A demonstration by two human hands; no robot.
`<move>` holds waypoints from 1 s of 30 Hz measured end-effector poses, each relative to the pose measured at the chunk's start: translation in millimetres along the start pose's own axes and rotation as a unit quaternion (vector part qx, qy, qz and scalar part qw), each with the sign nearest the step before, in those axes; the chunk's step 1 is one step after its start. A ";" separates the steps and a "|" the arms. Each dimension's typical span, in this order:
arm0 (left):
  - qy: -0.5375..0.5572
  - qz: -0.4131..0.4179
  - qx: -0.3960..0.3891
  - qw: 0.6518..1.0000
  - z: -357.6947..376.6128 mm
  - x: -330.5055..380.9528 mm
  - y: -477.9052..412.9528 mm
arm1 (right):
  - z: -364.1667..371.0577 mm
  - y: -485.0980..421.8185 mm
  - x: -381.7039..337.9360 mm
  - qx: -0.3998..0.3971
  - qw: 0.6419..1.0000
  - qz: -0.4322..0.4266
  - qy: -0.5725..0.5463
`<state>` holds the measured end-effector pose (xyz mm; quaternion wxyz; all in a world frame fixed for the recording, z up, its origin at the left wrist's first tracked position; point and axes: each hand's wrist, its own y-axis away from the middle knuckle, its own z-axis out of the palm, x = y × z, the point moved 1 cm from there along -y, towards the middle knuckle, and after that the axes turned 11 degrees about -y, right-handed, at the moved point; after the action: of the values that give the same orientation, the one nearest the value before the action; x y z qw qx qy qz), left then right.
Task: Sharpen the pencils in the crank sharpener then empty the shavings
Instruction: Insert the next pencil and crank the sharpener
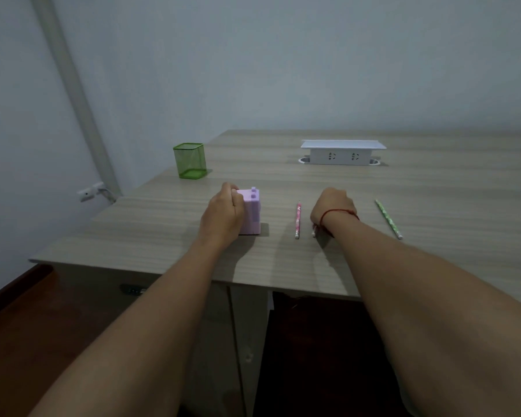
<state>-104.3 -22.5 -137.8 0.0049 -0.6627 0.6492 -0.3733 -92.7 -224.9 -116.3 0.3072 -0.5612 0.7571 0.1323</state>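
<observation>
Head view: our left hand [223,210] grips the likely light, rigid sharpener [251,212] at near left, best braced by its body, while our right hand [333,206] curls between pink pencil [298,219] and green pencil [388,219], hold unclear.

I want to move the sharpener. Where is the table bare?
Bare: the stretch between the green cup and the socket box, and the wood right of the green pencil. Crowded: from the sharpener to the green pencil, with the pink pencil and right hand.

2 bare forearms [175,296]; a thin red string bracelet [340,212] circles the wrist of the right hand [333,204].
</observation>
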 end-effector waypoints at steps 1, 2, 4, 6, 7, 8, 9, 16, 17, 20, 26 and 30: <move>0.005 -0.004 -0.004 1.000 -0.6 0.7 -0.4 | 1.0 1.4 -1.6 -0.001 1.000 -0.001 -0.004; 0.012 -0.007 -0.008 1.000 -1.5 1.6 -0.5 | 2.0 2.6 -3.3 -0.003 1.000 -0.007 -0.006; 0.023 -0.005 -0.017 1.000 -3.7 3.3 -1.2 | 2.7 4.4 -6.6 -0.008 1.000 -0.030 -0.002; 0.028 -0.002 -0.030 0.999 -7.3 4.9 -1.9 | -0.8 8.0 -11.0 -0.026 0.997 -0.066 0.010; 0.030 -0.004 -0.038 0.999 -9.0 6.0 -2.2 | -3.5 10.3 -12.8 -0.041 0.995 -0.089 0.018; 0.031 -0.005 -0.046 0.998 -10.7 7.2 -2.3 | -6.4 12.5 -14.3 -0.058 0.991 -0.113 0.031; 0.031 -0.008 -0.054 0.998 -12.1 7.9 -2.2 | -8.7 15.3 -15.0 -0.072 0.987 -0.138 0.048; 0.038 -0.032 -0.093 0.994 -18.2 12.7 -0.9 | -16.4 29.3 -5.8 -0.092 0.968 -0.207 0.110; 0.043 -0.037 -0.096 0.994 -18.5 13.0 -0.8 | -15.3 31.1 -4.0 -0.087 0.967 -0.211 0.110; 0.055 -0.044 -0.091 0.993 -17.6 13.4 -0.9 | -10.9 36.0 2.4 -0.074 0.967 -0.216 0.112; 0.067 -0.053 -0.086 0.993 -18.2 12.9 0.1 | -12.2 37.6 1.4 -0.075 0.968 -0.210 0.116; 0.069 -0.051 -0.082 0.993 -18.6 12.0 0.8 | -15.7 34.5 0.0 -0.064 0.967 -0.221 0.114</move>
<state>-115.8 -24.1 -118.9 -0.1134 -0.6659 0.6417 -0.3633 -129.8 -221.9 -109.1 0.2043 -0.7442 0.6344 0.0444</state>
